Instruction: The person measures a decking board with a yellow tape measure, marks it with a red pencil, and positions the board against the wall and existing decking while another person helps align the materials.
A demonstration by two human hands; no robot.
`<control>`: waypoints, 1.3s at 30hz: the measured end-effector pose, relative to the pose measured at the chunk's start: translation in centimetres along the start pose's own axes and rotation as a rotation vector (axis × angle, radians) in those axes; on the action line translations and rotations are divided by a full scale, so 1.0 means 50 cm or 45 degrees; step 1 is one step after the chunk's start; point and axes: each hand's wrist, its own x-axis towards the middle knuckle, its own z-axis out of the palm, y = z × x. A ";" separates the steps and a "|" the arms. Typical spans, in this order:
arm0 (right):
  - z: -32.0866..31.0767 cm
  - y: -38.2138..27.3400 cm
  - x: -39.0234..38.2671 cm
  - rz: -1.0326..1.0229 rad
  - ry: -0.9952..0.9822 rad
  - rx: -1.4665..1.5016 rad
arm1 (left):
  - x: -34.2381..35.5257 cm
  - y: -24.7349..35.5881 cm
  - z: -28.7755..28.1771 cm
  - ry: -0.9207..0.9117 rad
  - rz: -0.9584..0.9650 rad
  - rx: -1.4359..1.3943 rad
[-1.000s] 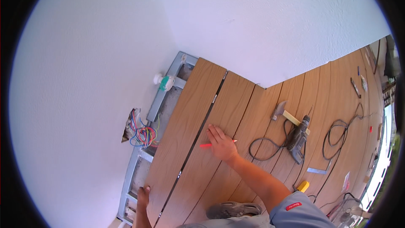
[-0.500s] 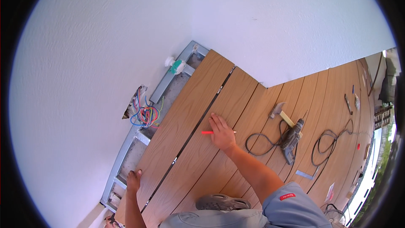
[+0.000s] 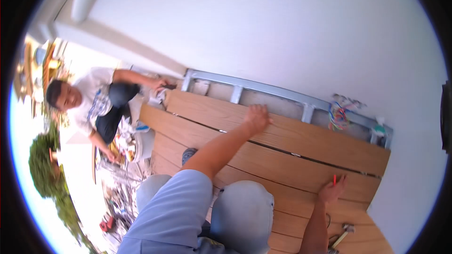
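A wood-grain deck board lies along the wall, with a dark gap between it and the neighbouring board. My left hand is at the board's wall-side edge, its fingers bent over that edge. Further right, my right hand rests on the neighbouring board and grips a red pencil, which sticks up between the fingers. Small metal clips show in the gap. Beyond the board, the galvanised steel frame is exposed against the wall.
Coloured wires spill from the wall, near a green-and-white pipe fitting. A hammer lies at lower right. On the left, a co-worker crouches, one hand at the board's end, near a white bucket.
My view has swung left, bringing the co-worker and bucket into sight; the drill has left it. My left hand is further along the board's edge. The pencil stays in my right hand.
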 end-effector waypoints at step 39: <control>-0.341 -0.667 0.192 0.023 -1.254 0.109 | -0.511 -0.646 0.137 0.735 -0.358 -0.424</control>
